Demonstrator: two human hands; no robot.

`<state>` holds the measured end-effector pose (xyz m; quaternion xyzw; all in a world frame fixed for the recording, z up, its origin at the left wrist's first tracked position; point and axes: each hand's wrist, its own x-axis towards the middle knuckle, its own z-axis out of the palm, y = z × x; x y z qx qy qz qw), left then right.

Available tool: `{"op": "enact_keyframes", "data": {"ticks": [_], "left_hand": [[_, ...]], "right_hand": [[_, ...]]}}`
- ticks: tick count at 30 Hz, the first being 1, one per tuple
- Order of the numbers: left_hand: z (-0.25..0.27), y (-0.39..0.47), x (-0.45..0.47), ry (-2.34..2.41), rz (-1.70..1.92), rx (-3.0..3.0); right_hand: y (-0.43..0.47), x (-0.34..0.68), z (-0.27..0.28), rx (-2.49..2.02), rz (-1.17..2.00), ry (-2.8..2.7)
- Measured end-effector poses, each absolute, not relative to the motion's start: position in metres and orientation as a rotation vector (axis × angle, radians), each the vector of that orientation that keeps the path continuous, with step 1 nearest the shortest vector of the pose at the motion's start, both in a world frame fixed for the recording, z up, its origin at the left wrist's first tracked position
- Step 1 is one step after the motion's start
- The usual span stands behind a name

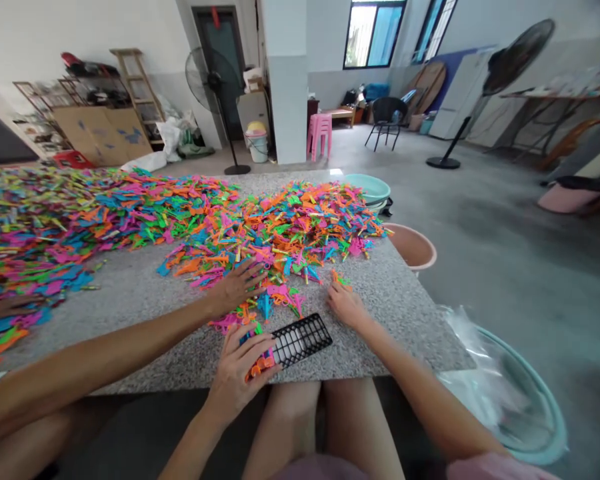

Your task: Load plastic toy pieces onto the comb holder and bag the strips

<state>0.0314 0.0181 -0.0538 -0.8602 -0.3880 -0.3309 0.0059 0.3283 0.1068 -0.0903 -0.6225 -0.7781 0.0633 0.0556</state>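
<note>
My left hand (240, 363) is closed around the left end of a black lattice plastic basket (305, 339), thumb on the near side and fingers across the top. Orange and blue plastic pieces (263, 365) show under those fingers, inside that end. To the right, my right hand (347, 303) rests near the tabletop with its fingers bent around a small orange-and-green plastic piece (339, 278); the fingertips are partly hidden. Beyond the basket lies a heap of small bright plastic pieces (305, 217), several shaped like toy pistols. A small cluster (283, 297) sits between my hands.
A co-worker's hand (237, 288) reaches from the left onto the heap, the forearm beside my left hand. More pieces (55, 213) cover the left of the speckled stone table (395, 320). Off its right edge stand a pink basin (425, 250) and a green-rimmed tub (555, 413) with clear plastic bags.
</note>
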Motion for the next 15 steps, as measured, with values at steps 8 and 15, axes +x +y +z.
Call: {"op": "enact_keyframes", "data": {"ticks": [8,15], "left_hand": [[-0.037,0.013,0.032,-1.184,-1.064,-2.829],[-0.03,0.005,0.025,-1.19,-1.021,-2.922]], "right_hand": [[0.126,0.366,-0.072,-2.401,0.409,-1.875],[0.084,0.367,-0.069,-1.877,0.799,-1.618]]}}
